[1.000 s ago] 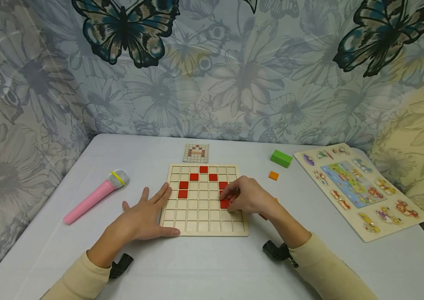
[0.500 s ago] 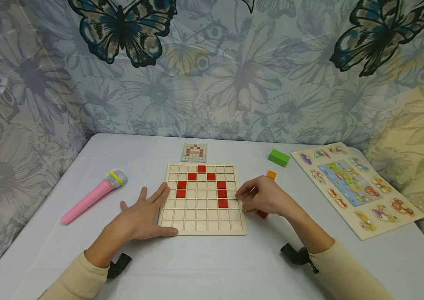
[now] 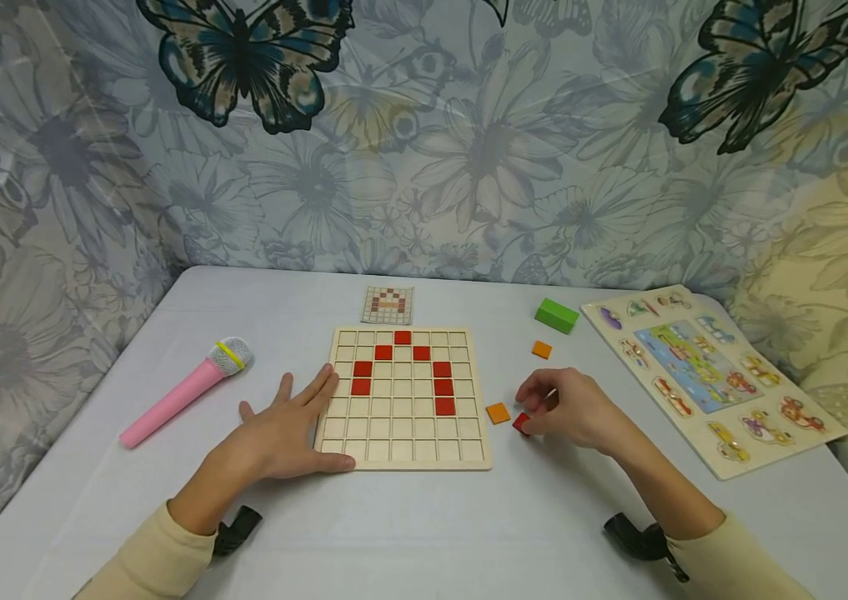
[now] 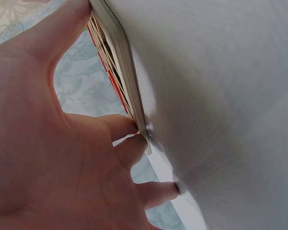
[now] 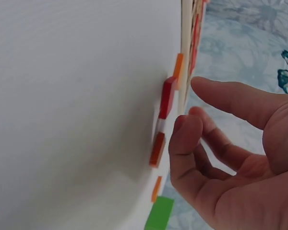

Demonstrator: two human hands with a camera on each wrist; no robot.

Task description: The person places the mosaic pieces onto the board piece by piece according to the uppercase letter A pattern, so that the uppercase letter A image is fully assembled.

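Note:
A square wooden grid board (image 3: pixel 403 429) lies on the table, with several red square tiles set in its cells in an arch shape. My left hand (image 3: pixel 281 437) rests with spread fingers against the board's left edge, its thumb at the near corner; the left wrist view shows fingertips (image 4: pixel 127 125) at the board's side. To the right of the board, my right hand (image 3: pixel 569 408) hovers with bent fingers over a loose red tile (image 3: pixel 520 423). A gap shows between thumb and index finger in the right wrist view, the red tile (image 5: pixel 167 98) lying beyond them.
Loose orange tiles (image 3: pixel 498 413) and a green block (image 3: pixel 557 316) lie right of the board. A small pattern card (image 3: pixel 388 318) sits behind it. A pink toy microphone (image 3: pixel 183 397) is at left, a picture puzzle board (image 3: pixel 739 446) at right.
My right hand has left the red tile in the board's right-hand column and moved right to the loose tiles. The left hand stays at the board's edge.

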